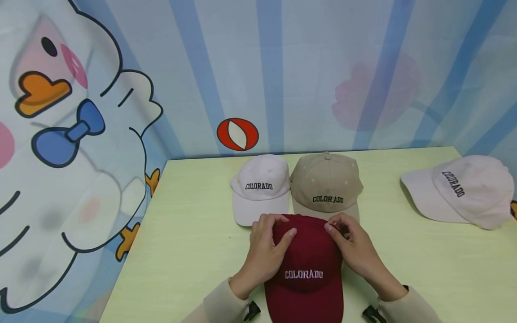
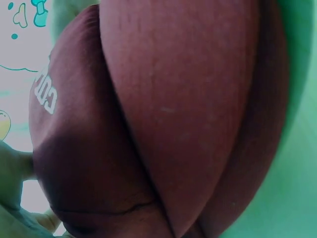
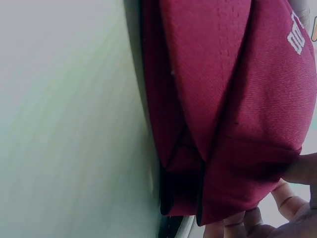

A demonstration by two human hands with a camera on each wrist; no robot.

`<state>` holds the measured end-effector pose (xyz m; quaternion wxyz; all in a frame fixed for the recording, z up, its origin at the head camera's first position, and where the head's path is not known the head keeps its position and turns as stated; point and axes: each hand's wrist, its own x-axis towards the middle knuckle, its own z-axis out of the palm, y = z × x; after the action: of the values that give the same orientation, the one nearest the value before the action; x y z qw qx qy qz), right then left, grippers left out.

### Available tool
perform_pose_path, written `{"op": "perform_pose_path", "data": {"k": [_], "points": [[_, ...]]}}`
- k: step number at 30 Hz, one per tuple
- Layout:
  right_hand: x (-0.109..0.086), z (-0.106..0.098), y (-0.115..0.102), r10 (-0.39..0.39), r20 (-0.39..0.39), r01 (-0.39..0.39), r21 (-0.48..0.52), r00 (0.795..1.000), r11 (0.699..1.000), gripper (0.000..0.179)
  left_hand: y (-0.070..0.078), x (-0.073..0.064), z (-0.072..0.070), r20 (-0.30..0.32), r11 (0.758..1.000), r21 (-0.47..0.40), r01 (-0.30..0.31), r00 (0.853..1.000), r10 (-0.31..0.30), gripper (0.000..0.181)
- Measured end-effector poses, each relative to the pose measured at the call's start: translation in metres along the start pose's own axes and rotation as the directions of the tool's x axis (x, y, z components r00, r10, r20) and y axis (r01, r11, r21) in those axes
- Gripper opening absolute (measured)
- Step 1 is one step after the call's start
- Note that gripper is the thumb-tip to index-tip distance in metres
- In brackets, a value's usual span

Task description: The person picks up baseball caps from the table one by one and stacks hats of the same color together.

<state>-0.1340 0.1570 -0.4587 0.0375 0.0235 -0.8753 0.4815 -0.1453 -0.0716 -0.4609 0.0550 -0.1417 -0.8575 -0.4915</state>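
A dark red baseball cap (image 1: 308, 251) with white COLORADO lettering lies at the near middle of the table, its brim toward me. My left hand (image 1: 264, 251) grips the upper left of the crown, thumb on top. At the upper right of the crown, my right hand (image 1: 357, 244) holds it with thumb and fingers. In the left wrist view the cap's brim (image 2: 178, 99) fills the middle. The right wrist view shows fingers (image 3: 292, 203) at the crown's back edge. Whether the cap fully rests on the table, I cannot tell.
Behind the red cap stand a white cap (image 1: 260, 204) and a khaki cap (image 1: 327, 179), side by side, brims toward me. Another pale cap (image 1: 472, 190) sits at the far right, brim pointing left. A cartoon-printed backdrop (image 1: 307, 67) rises along the pale yellow table's (image 1: 194, 211) back edge.
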Motion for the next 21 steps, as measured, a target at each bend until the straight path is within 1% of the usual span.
{"op": "perform_pose_path", "data": {"k": [4,11,16,21], "points": [[0.0011,0.0000,0.0031,0.000,-0.006,0.000,-0.006,1.000,1.000,0.011,0.0006,0.0017,0.0022,-0.003,1.000,0.008,0.009,1.000,-0.009,0.030],[0.0035,0.0003,0.0071,-0.006,-0.019,0.006,-0.009,1.000,1.000,0.009,-0.0001,0.0047,0.0064,0.012,0.999,0.025,0.026,1.000,-0.026,0.027],[0.0046,0.0008,0.0076,-0.008,-0.024,0.008,-0.004,1.000,1.000,0.009,0.0007,0.0051,0.0073,0.001,0.998,0.042,0.043,0.999,-0.044,0.025],[0.0039,-0.0017,0.0060,0.003,-0.026,-0.004,-0.011,1.000,1.000,0.014,0.0023,0.0043,0.0080,-0.011,0.997,0.054,0.048,0.999,-0.047,0.025]]}}
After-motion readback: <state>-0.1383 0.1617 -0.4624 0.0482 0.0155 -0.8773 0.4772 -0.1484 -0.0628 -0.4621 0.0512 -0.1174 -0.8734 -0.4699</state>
